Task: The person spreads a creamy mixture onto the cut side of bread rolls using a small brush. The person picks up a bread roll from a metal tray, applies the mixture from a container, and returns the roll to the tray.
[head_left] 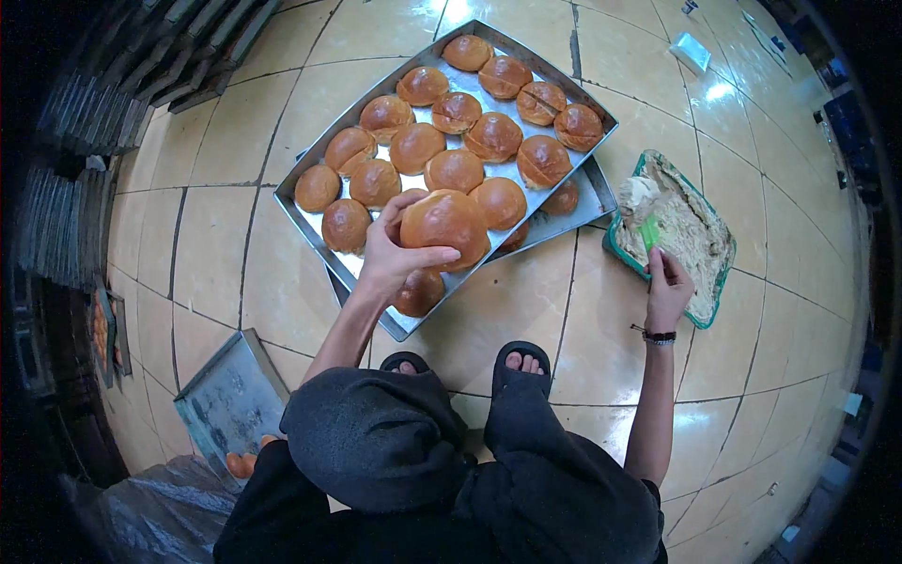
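Left hand (pixel 393 252) fingers gripping a brown bun (pixel 445 224) at frame centre, over steel tray (pixel 303 218) of buns, right hand (pixel 667 287) fingers pinching green spatula (pixel 649 233) in green-rimmed filling tub (pixel 722 282), centre right.

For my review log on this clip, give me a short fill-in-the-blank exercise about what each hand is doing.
1. The left hand grips a brown ____ above the metal tray.
2. The right hand holds a ____ spatula.
3. The spatula dips into a tub of pale ____.
4. The tray rests on a tiled ____.

Missing words: bun; green; filling; floor
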### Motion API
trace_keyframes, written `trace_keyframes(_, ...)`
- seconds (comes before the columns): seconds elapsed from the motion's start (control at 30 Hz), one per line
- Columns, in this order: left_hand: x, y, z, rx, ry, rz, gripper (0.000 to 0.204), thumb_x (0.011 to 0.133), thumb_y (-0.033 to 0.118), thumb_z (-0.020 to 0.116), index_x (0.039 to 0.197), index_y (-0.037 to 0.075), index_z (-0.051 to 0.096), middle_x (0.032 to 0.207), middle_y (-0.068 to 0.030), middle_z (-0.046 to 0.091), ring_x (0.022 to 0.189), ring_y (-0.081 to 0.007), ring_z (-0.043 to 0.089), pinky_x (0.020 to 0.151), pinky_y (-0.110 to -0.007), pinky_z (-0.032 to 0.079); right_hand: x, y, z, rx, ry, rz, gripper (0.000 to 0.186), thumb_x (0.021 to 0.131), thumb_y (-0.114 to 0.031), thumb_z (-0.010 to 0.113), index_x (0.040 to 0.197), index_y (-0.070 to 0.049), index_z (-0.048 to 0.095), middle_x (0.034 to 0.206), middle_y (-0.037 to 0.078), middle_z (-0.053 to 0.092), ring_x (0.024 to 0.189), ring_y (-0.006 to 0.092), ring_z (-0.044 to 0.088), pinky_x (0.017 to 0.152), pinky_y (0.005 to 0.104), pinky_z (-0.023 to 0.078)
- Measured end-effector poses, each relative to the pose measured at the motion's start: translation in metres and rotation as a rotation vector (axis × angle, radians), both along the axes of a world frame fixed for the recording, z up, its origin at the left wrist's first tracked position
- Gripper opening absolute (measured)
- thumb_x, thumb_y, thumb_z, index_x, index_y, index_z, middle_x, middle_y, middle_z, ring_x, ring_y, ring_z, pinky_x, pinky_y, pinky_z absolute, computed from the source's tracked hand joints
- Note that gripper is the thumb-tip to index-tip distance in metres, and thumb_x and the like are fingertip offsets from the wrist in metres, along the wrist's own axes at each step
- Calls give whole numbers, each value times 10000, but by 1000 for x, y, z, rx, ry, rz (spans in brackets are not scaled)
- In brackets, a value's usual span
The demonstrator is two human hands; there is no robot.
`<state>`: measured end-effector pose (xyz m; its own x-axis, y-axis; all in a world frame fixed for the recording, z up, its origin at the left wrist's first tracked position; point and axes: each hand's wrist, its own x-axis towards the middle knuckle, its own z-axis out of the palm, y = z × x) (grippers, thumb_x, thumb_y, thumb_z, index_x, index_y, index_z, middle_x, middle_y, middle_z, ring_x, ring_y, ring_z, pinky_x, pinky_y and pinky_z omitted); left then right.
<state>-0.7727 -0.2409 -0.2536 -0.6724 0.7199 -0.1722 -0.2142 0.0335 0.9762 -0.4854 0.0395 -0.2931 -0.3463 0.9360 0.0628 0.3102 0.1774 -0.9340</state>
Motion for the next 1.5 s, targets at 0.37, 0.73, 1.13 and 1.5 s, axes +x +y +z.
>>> trace_keyframes(0.37,-6,-27,12,173,-110,79,783,648,-5,839,1320,42,440,1268,-97,542,1159,-210,566,1031,-380,465,-13,-15,5,-57,-44,-40,200,913,-181,669,943,14,700,688,-29,562,574,31,448,507,201,321)
trace_keyframes(0.73,10,-203,-3,395,-555,542,616,833,114,726,1369,55,430,1294,-98,554,1181,-215,557,1022,-381,456,21,-8,-39,58,-42,123,384,929,-279,641,1085,71,651,948,125,664,818,187,590,720,307,498)
trace_keyframes(1.13,100,-391,-63,477,-543,1384,503,805,130,738,1250,67,512,1165,-86,625,1090,-233,609,990,-414,474,-4,35,-2,-31,-99,-23,399,908,-300,656,1158,11,649,949,96,662,815,172,588,675,292,467)
trace_keyframes(1.5,4,-303,-97,-504,372,1146,369,883,199,673,1159,-30,585,1043,-131,656,1004,-192,619,906,-341,479,-1,-17,21,-37,-109,6,261,938,-271,633,876,-20,671,699,-1,570,551,49,428,452,213,267)
